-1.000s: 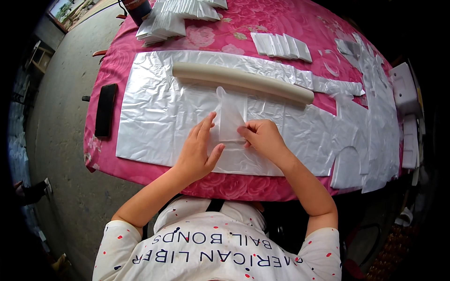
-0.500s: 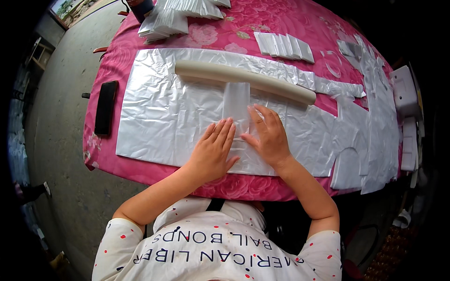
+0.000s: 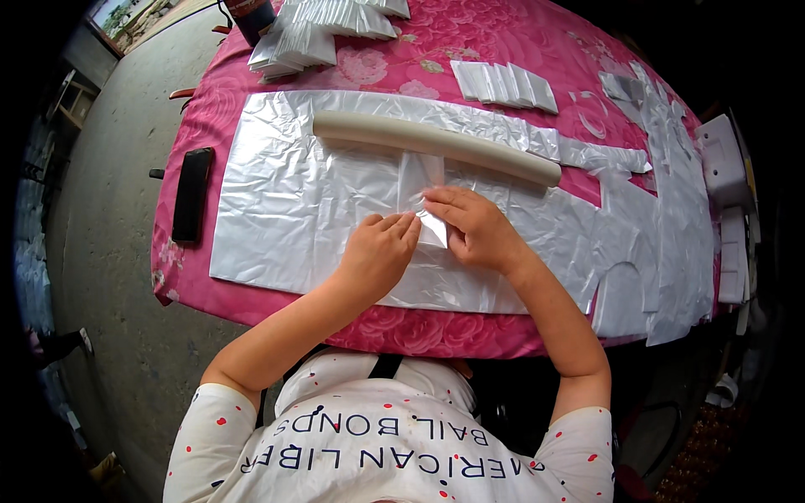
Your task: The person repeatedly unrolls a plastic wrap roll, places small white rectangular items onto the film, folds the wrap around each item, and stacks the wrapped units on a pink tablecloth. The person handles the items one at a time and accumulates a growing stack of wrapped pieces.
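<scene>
A clear plastic bag, folded into a narrow strip, lies in front of me with its near part lifted and bent over. My left hand is closed at the strip's left edge, fingertips pinching the film. On the other side my right hand grips the bent part, fingers curled over it. Beneath both hands spreads a large stack of silvery plastic film sheets. Just beyond the strip, a long beige tube rests across the sheets.
A black phone lies at the left on the pink flowered tablecloth. Folded plastic packets sit at the far side, with more packets at far left beside a dark cup. Loose film covers the right end.
Both hands have gone from lying spread on the strip to gripping it. The strip's near part has been raised and folded away from me, and the right hand's fingers have curled in.
</scene>
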A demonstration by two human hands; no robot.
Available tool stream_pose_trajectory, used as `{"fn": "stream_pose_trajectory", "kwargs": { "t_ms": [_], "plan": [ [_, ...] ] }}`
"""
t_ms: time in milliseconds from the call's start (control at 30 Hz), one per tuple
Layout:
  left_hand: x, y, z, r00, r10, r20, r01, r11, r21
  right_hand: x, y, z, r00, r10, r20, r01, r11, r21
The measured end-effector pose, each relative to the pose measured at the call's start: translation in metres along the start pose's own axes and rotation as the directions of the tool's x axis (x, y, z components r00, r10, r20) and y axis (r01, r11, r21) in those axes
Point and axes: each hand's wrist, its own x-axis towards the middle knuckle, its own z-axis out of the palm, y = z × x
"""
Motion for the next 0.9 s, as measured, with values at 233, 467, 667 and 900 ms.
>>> {"fn": "stream_pose_trajectory", "kwargs": {
  "t_ms": [233,467,667,900],
  "plan": [
    [-0.035,0.006,-0.021,0.984,0.175,-0.038,-0.179,0.952,-0.249,-0.032,-0.040,0.011,0.998,-0.060,-0.017,0.060,0.998,0.024],
    [-0.038,0.005,-0.015,0.996,0.079,-0.051,-0.092,0.926,-0.366,-0.042,-0.044,0.013,0.989,0.107,-0.098,-0.097,0.990,0.104],
    [-0.028,0.002,-0.006,0.925,-0.378,0.036,0.334,0.763,-0.553,-0.006,-0.045,-0.002,0.645,0.685,0.338,-0.757,0.514,0.404],
    [0.008,-0.004,-0.026,0.737,-0.584,0.341,0.659,0.506,-0.557,0.012,-0.024,-0.003,0.421,0.743,0.520,-0.901,0.277,0.334]
  ]
}}
